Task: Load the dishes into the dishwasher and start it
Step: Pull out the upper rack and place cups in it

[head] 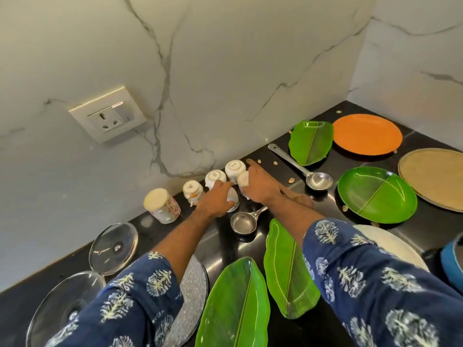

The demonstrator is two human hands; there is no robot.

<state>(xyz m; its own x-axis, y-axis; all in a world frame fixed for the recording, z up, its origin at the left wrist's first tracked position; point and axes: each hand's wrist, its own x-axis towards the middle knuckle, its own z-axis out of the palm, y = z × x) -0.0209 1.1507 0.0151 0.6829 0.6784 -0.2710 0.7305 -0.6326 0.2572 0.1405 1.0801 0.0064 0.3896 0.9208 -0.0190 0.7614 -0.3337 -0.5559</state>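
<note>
Several small white cups stand upside down in a row along the marble wall on the black counter (325, 171). My left hand (215, 199) is closed over one white cup (233, 200) at the front of the row. My right hand (260, 184) grips another upturned cup (243, 179) beside it. Two more cups (215, 177) (235, 169) stand just behind my fingers, and a smaller patterned one (192, 190) stands to their left. A larger floral mug (161, 205) stands further left, tilted.
Two steel ladles (244, 222) (318, 180), several green leaf-shaped plates (290, 271) (235, 309) (309, 142), a round green plate (377, 195), an orange plate (367, 134) and a tan round tray (433, 176) cover the counter. Glass lids (114, 247) (65, 309) lie at left. A wall socket (107, 118) sits above.
</note>
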